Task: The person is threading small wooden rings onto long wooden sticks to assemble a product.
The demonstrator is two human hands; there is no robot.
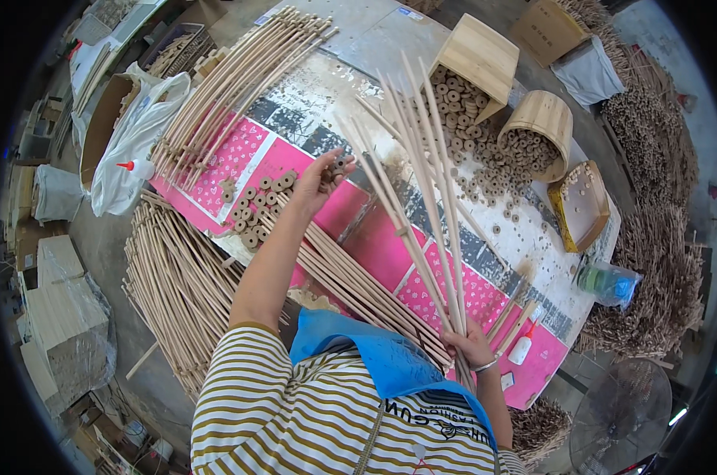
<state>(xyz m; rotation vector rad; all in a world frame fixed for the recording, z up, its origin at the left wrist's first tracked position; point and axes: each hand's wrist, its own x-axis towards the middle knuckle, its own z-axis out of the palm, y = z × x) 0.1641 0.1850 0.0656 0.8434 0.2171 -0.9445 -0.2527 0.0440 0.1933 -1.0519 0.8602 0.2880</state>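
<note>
My left hand (320, 184) is raised over the pink-covered table, its fingers curled around a few small wooden rings (341, 165). Just below and left of it lies a loose cluster of the same rings (256, 212). Close to my body, my right hand (471, 345) grips the lower ends of several long wooden sticks (458, 310). These sticks fan out upward and away across the table, and one carries a ring partway along. Between my hands, a row of sticks (358, 279) lies slantwise on the table's near side.
Rings spill from a tipped wooden box (485, 59) and a tipped wooden bucket (550, 119) at the far right, near a yellow-sided tray (572, 226). More sticks lie far left (236, 91) and near left (176, 277). Glue bottles stand out at left (142, 169) and right (521, 349).
</note>
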